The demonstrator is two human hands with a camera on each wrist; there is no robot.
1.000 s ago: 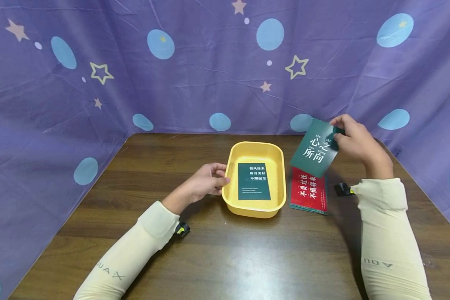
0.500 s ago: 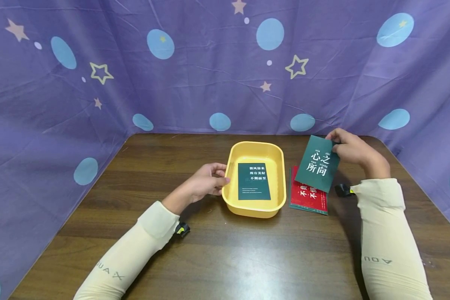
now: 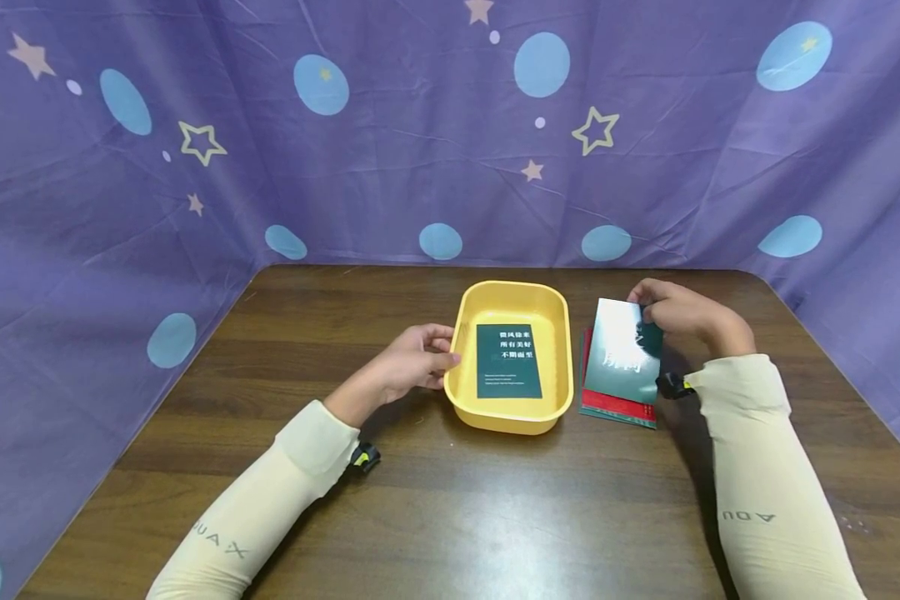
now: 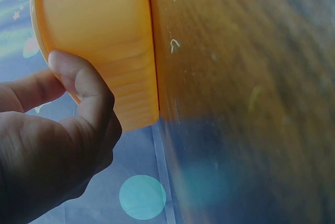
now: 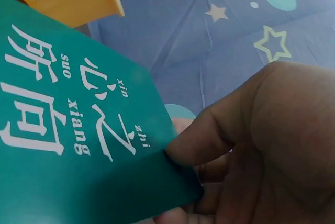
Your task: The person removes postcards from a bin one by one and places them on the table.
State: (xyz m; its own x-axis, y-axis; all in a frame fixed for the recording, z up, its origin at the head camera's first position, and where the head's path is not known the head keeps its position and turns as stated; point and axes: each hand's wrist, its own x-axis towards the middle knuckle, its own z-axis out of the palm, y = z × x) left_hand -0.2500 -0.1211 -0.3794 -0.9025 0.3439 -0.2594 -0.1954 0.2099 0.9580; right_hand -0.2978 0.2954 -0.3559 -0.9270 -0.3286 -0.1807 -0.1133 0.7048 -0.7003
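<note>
My left hand pinches the left rim of a yellow plastic tub, thumb on one side of the wall and fingers on the other. Flat inside the tub lies a dark green card with white lettering. My right hand pinches the far right corner of another green card, which bears large white characters. This card overlaps a small pile of cards, whose red card and green edges show below it. Glare whitens part of the held card in the head view.
All of this is on a brown wood-grain table. A purple curtain with stars and blue ovals hangs behind and at both sides. The pile sits just right of the tub.
My right hand has come down and slightly left, bringing the green card lower over the red one, which is now mostly covered. The left hand and tub have stayed put.
</note>
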